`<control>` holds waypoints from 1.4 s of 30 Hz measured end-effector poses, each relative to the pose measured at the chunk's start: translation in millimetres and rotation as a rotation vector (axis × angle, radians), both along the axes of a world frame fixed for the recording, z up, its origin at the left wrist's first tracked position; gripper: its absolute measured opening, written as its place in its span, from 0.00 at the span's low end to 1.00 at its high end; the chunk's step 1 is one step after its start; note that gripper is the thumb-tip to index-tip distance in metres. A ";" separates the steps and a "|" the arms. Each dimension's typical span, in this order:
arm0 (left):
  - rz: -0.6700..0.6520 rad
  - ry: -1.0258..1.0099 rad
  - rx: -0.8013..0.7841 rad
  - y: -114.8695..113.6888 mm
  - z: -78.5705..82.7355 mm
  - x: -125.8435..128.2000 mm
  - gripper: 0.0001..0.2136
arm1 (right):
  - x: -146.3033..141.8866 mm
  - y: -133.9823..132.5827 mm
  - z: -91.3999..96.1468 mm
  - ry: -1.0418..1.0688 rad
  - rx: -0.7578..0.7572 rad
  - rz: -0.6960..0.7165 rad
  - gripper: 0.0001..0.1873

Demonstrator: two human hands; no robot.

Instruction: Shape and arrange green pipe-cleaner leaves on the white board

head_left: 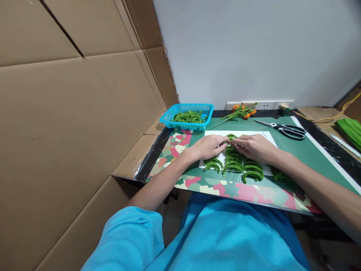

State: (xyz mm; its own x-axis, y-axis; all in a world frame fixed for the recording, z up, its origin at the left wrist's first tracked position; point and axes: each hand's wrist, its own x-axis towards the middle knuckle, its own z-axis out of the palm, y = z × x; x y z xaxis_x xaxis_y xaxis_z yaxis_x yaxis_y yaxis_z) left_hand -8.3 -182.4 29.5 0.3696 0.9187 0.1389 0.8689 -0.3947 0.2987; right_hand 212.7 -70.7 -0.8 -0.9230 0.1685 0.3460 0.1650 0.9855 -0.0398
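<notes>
My left hand [211,146] and my right hand [251,146] meet over a sheet of white paper [210,133]. Thumb and fingers of each are pinched together on a short green pipe cleaner [231,136], mostly hidden by the fingertips. Below them, bent green pipe cleaners [233,162] lie in stacked arcs on the paper. A smaller group of arcs [213,164] is under my left hand, and another [253,171] sits below my right. More green pieces [280,175] show partly under my right forearm.
A blue plastic basket [184,126] with green pieces stands at the back left. Orange flowers on green stems [244,111] and black-handled scissors [284,130] lie behind my right hand. Green pipe cleaners [349,131] are bundled at far right. Cardboard [84,113] walls the left side.
</notes>
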 end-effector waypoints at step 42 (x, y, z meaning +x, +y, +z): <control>-0.033 -0.202 0.194 6.1 -7.1 -5.2 0.10 | 1.9 1.1 -6.6 0.346 0.218 0.117 0.19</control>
State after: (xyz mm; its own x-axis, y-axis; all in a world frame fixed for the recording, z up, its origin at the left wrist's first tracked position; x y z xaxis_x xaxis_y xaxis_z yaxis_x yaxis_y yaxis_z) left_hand -13.6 -176.3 22.4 0.3460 0.8558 0.3847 0.7852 -0.4885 0.3805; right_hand 214.7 -69.7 -7.4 -0.7550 -0.0420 0.6543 0.0648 0.9883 0.1383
